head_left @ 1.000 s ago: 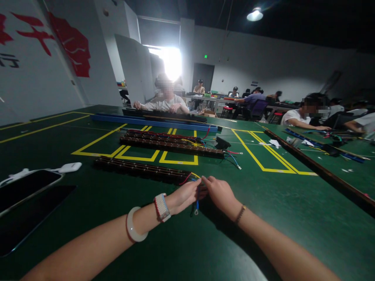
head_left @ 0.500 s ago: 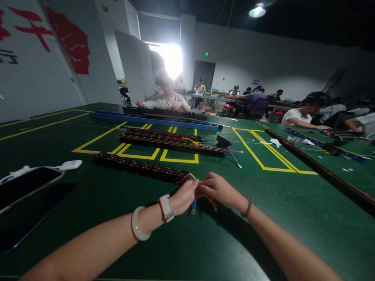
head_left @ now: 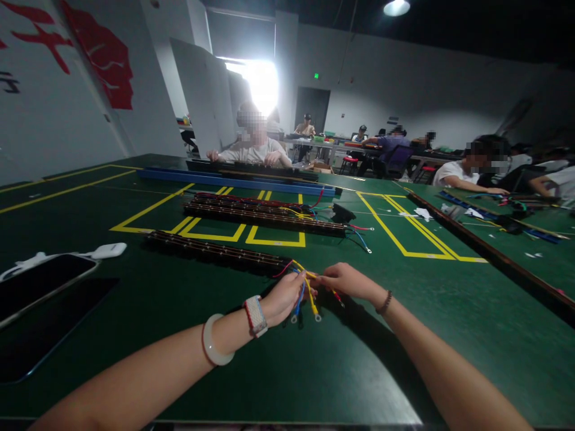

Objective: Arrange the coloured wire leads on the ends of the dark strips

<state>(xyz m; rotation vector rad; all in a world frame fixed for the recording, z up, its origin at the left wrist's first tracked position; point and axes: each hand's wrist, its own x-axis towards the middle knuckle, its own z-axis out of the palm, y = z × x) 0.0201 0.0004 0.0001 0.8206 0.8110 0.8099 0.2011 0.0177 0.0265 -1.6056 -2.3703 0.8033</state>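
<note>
My left hand [head_left: 283,297] is closed around a bundle of wires at the right end of a long dark strip [head_left: 220,252] with several thin metal rods along it. From its fingers hang a blue wire [head_left: 297,309] and a yellow wire [head_left: 312,299], both tipped with ring terminals. Close beside it, my right hand [head_left: 353,281] has its fingers pinched on wires of the same bundle. A red wire [head_left: 336,296] with a metal tip sticks out below those fingers. The exact grip between the fingertips is partly hidden.
Similar wired strips [head_left: 265,216] lie beyond, over yellow tape, with a blue channel [head_left: 238,181] behind. A phone [head_left: 45,284] and a white charger [head_left: 110,250] are at left. A long brown-black bar [head_left: 485,254] runs along the right. Across the table sits a person [head_left: 256,146].
The yellow wire with its ring terminal now hangs down from my left hand, beside the blue one. My right hand has shifted slightly to the right, and the red wire end with it.
</note>
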